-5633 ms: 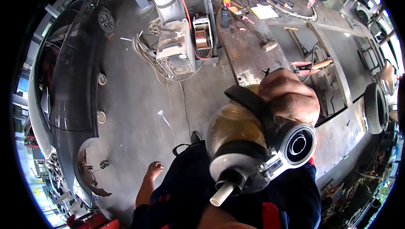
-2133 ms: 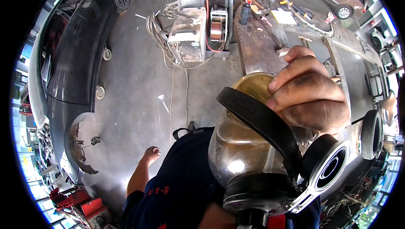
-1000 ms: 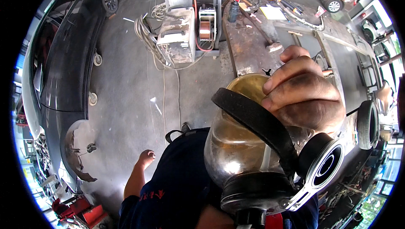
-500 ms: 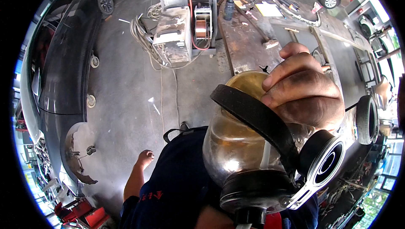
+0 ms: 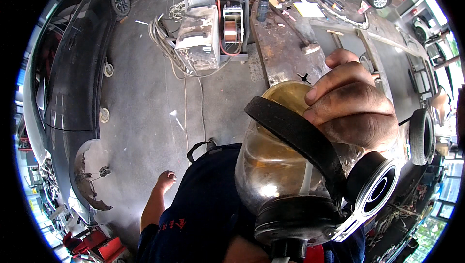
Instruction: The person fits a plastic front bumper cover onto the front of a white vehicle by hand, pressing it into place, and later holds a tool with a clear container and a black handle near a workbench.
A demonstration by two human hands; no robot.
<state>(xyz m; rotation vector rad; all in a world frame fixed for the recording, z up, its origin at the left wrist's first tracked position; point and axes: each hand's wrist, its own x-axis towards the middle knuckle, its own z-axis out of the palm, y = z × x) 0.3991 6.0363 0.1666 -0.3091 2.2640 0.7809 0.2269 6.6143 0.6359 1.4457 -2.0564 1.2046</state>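
Observation:
My right hand (image 5: 358, 105) is closed on a clear plastic bottle (image 5: 271, 166) close in front of me. Yellowish-brown staining or liquid shows through its wall; I cannot tell which. A black strap (image 5: 295, 132) arches over the bottle. A thick black collar (image 5: 295, 217) sits at its lower end, and a black round fitting with a silver ring and lever (image 5: 375, 188) sticks out on the right. My thumb is hidden behind my fingers and the bottle. Low at my left side hangs my left hand (image 5: 167, 179), its fingers curled in, nothing visible in them.
A dark car body (image 5: 72, 98) stands along the left. Ahead are a welding machine (image 5: 198, 37) with coiled cables and a wire spool (image 5: 231, 30). A metal bench (image 5: 286, 59) carries a hammer (image 5: 310, 48), a dark bottle (image 5: 262, 9) and other tools. A tyre (image 5: 421, 137) stands at right.
My right hand and the bottle have shifted slightly to the right together. My left hand has barely moved, and the grip looks the same.

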